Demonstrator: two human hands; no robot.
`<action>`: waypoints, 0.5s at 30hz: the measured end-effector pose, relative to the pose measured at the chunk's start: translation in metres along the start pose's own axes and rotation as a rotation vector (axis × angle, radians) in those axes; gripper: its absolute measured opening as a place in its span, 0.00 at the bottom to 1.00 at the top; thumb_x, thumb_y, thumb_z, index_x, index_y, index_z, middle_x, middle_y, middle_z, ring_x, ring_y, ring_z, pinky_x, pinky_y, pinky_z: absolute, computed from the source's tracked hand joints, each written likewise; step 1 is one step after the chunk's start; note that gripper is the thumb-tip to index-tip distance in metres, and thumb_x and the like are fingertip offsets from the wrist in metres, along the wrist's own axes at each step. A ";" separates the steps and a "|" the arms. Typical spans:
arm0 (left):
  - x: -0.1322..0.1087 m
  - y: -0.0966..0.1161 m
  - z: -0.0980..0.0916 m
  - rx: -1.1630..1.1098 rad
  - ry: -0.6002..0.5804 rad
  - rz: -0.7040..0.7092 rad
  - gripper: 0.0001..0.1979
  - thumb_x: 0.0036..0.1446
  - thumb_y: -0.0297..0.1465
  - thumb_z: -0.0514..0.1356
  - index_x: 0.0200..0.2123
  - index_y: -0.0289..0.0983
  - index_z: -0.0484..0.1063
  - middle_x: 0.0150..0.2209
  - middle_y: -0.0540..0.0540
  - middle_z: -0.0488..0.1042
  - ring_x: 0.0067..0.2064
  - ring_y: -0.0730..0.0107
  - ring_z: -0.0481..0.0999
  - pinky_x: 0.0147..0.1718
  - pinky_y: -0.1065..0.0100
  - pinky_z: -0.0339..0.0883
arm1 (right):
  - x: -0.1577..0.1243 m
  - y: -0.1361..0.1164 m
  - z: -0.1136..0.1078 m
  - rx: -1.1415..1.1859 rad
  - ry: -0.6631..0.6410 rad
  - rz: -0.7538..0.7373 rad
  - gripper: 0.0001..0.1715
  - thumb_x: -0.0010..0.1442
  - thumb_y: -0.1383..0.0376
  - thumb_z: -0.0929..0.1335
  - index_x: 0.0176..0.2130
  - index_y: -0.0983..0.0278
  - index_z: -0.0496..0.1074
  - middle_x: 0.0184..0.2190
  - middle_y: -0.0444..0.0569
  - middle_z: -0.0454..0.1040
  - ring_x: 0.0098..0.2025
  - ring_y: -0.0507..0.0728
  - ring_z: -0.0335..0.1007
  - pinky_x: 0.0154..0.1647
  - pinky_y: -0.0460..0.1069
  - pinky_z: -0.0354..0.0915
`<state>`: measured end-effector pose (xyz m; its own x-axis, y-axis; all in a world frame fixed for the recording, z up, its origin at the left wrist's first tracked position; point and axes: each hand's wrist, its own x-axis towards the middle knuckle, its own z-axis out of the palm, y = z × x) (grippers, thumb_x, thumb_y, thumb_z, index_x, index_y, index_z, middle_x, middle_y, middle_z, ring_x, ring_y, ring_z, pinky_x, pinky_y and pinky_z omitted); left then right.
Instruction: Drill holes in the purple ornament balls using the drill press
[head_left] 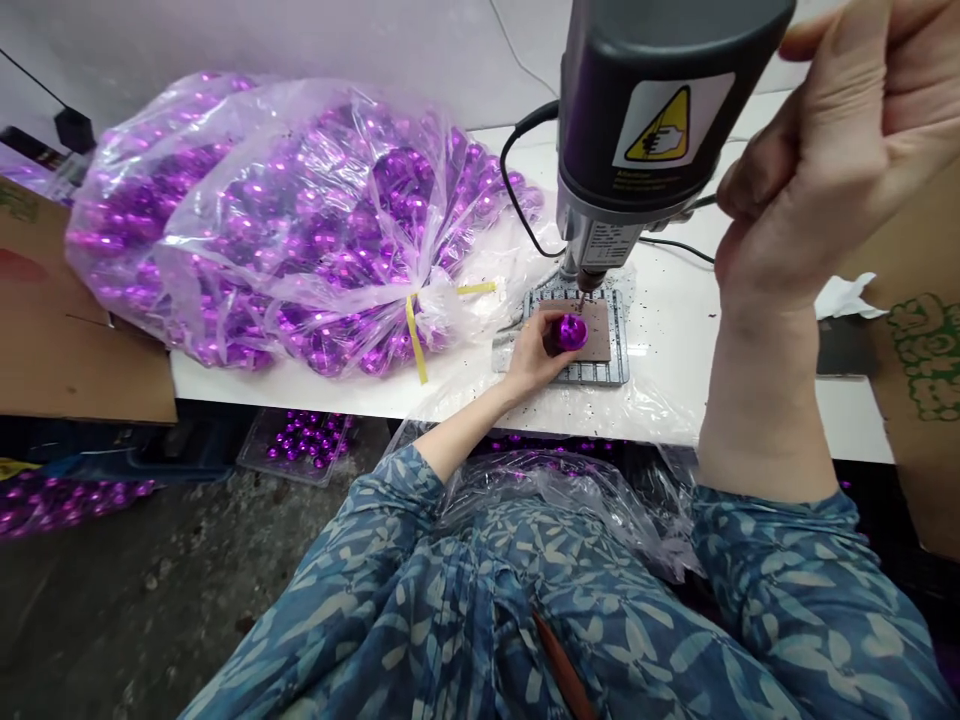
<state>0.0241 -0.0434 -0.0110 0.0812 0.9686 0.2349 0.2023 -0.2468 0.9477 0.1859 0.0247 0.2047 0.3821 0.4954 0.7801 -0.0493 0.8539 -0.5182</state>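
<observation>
My left hand [534, 352] grips a shiny purple ball [573, 332] between thumb and fingers. The ball is over the brown board [598, 345] on the slotted metal base [616, 370] of a small drill press [637, 110]. Just above the ball is the drill bit [582, 300]; whether they touch I cannot tell. Raised at the right of the motor housing, my right hand [817, 150] has its fingers curled around the end of the drill press lever [703, 203], most of which is hidden.
A tied clear bag of purple balls [300, 220] fills the left of the white table [667, 330]. Dark shavings lie around the base. Cardboard boxes [75, 330] flank both sides. Below stands a clear bin [296, 440] with purple balls. Plastic sheeting [555, 480] covers my lap.
</observation>
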 end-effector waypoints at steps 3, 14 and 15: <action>-0.034 -0.006 -0.015 0.144 -0.174 0.226 0.32 0.52 0.49 0.81 0.54 0.43 0.77 0.57 0.38 0.81 0.68 0.42 0.76 0.74 0.35 0.63 | 0.002 0.003 0.001 0.031 0.039 0.032 0.31 0.53 0.39 0.73 0.30 0.63 0.70 0.15 0.34 0.47 0.13 0.42 0.43 0.16 0.48 0.34; 0.083 -0.002 -0.085 0.897 0.026 -0.161 0.14 0.75 0.26 0.53 0.55 0.32 0.76 0.58 0.28 0.80 0.64 0.48 0.77 0.66 0.48 0.68 | -0.002 0.001 0.000 0.077 0.054 0.077 0.27 0.54 0.43 0.75 0.31 0.64 0.72 0.15 0.34 0.41 0.14 0.42 0.43 0.17 0.46 0.33; 0.103 -0.001 -0.091 0.984 0.079 -0.270 0.16 0.72 0.22 0.55 0.58 0.31 0.75 0.62 0.26 0.78 0.67 0.45 0.75 0.69 0.47 0.65 | -0.002 0.001 -0.001 0.080 0.049 0.077 0.27 0.55 0.43 0.75 0.31 0.64 0.72 0.15 0.34 0.43 0.14 0.42 0.43 0.17 0.46 0.34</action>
<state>-0.0564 0.0595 0.0321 -0.1433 0.9858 0.0871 0.9189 0.0998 0.3817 0.1857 0.0241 0.2023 0.4193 0.5536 0.7195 -0.1536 0.8244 -0.5448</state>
